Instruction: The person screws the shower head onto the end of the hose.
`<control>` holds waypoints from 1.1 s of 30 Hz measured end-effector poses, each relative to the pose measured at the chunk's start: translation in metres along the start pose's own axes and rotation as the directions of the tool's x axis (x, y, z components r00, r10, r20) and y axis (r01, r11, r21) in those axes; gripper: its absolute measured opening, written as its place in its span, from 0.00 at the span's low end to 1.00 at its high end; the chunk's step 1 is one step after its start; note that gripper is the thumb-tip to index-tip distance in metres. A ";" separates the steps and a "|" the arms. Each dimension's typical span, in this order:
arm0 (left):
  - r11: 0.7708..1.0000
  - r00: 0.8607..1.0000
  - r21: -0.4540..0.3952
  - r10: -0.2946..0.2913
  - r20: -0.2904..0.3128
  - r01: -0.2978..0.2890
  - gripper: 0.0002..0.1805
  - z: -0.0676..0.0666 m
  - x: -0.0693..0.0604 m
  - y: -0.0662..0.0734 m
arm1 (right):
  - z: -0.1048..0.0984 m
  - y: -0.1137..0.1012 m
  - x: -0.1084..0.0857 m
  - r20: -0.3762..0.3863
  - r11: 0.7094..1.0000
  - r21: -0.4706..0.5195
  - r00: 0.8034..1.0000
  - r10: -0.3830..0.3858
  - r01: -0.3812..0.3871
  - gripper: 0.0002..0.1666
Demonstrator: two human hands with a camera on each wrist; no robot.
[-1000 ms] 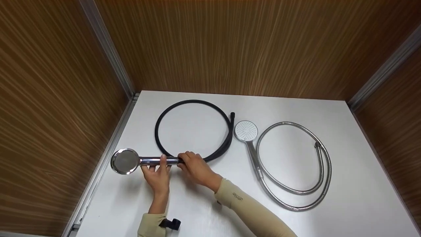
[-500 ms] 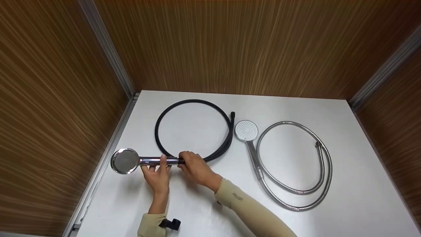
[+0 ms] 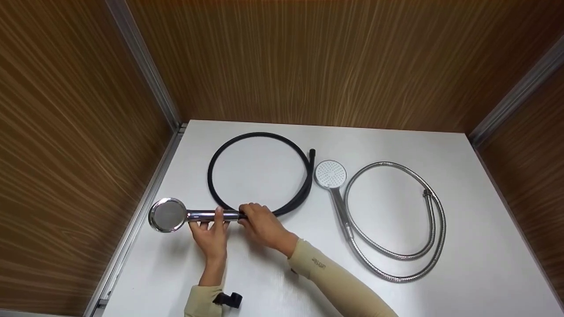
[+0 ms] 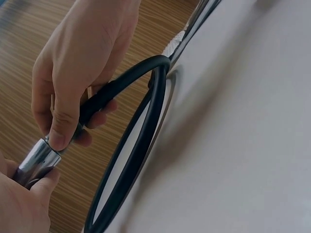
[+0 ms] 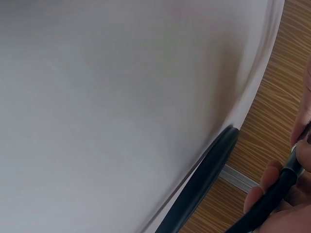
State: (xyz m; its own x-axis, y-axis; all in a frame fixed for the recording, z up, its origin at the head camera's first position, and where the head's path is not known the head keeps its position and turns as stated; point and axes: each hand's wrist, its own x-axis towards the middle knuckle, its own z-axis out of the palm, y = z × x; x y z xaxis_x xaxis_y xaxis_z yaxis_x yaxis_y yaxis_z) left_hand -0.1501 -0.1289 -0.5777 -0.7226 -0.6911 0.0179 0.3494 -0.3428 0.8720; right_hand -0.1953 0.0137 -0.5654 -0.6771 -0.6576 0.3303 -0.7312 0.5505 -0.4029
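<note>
Chrome gleamed on the shower head [image 3: 200, 215] above the white worktop [image 3: 145, 273], its handle clamped in the fingers of the left hand [image 3: 212, 237]; the fingers of the right hand [image 3: 265, 227] pinched the black hose [image 3: 210, 176] at the handle's end.

shower head [image 3: 200, 215] is held above table [image 3: 476, 229], near left edge | hose [image 3: 302, 195] is looped behind, toward back edge | rightward are laid second shower head [image 3: 331, 175], then second hose [image 3: 398, 279]
</note>
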 end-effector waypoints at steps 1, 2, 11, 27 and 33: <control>1.000 1.000 0.004 0.002 -0.003 -0.002 0.40 0.000 0.000 0.000 | 0.000 0.000 0.000 -0.002 1.000 -0.001 1.000 -0.003 0.003 0.14; 1.000 1.000 0.007 0.004 -0.007 -0.004 0.39 0.000 0.000 0.000 | 0.000 0.000 0.000 -0.002 1.000 -0.001 1.000 -0.005 0.005 0.14; 1.000 1.000 0.027 -0.003 -0.011 0.004 0.41 0.001 -0.002 0.001 | -0.001 0.000 0.000 -0.007 0.999 0.031 1.000 0.031 -0.030 0.17; 1.000 1.000 0.012 0.005 -0.020 -0.004 0.39 0.003 -0.002 0.003 | -0.003 0.000 -0.002 -0.003 1.000 -0.024 1.000 0.000 0.000 0.15; 1.000 1.000 -0.009 -0.006 0.001 0.006 0.40 0.002 -0.003 0.002 | -0.002 -0.001 -0.002 -0.002 1.000 -0.015 1.000 0.010 -0.010 0.15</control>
State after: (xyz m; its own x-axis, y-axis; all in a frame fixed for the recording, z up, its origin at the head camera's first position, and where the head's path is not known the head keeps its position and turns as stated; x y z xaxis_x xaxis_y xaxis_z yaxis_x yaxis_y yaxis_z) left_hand -0.1478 -0.1263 -0.5747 -0.7252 -0.6884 0.0130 0.3505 -0.3528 0.8676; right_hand -0.1935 0.0157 -0.5644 -0.6846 -0.6512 0.3275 -0.7255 0.5647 -0.3935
